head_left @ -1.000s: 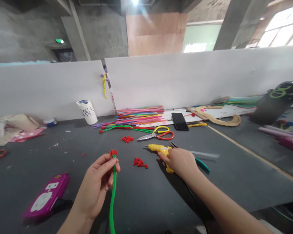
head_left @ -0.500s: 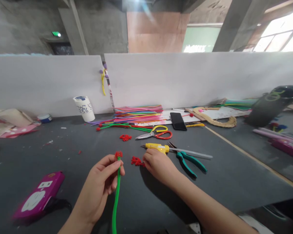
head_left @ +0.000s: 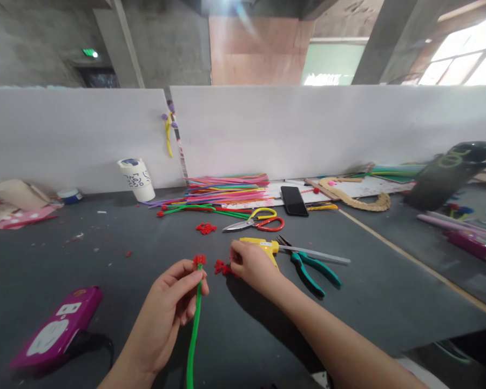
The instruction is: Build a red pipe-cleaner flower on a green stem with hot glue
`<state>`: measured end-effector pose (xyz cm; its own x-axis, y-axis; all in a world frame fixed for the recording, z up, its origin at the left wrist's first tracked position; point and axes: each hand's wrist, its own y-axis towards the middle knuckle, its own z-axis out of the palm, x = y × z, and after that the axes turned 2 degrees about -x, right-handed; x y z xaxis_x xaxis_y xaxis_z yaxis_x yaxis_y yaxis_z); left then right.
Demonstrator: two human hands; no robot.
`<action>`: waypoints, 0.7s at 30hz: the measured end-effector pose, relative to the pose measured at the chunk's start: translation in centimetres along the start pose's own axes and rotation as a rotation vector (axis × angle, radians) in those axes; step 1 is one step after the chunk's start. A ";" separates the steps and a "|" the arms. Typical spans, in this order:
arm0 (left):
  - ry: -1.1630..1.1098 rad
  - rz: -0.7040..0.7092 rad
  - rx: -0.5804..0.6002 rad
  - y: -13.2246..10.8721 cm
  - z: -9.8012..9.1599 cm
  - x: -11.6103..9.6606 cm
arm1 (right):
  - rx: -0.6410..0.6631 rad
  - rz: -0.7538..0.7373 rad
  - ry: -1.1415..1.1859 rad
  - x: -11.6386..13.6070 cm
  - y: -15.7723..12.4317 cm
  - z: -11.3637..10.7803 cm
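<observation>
Right hand [head_left: 254, 265] now closer to red pieces [head_left: 220, 267]

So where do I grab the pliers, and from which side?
I'd grip the pliers around both teal handles, coming from the near right side. They seem to lie flat, with the handles spread toward that side, while the dark, pointed jaws face away, next to the glue stick.

My left hand [head_left: 168, 302] pinches green stem [head_left: 194, 340] just below red tip [head_left: 200, 260]. My right hand [head_left: 254, 265] at red pieces [head_left: 220, 266], partly covering yellow glue gun [head_left: 270, 246]; scissors [head_left: 250, 222] beyond.
</observation>
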<state>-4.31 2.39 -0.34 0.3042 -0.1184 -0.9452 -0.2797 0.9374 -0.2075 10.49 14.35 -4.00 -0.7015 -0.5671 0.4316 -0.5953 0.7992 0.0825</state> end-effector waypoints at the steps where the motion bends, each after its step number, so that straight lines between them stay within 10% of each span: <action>1: 0.000 0.000 0.000 0.0 0.0 0.0 | -0.003 0.012 0.043 -0.2 0.1 -0.1; 21: -0.003 0.002 0.014 1.5 0.9 1.5 | 0.044 0.101 0.748 0.2 -1.1 -1.6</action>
<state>-3.42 3.89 -1.78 0.3061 -0.1161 -0.9449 -0.2673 0.9421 -0.2024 11.59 13.67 -2.59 -0.3100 -0.1925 0.9310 -0.5681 0.8227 -0.0190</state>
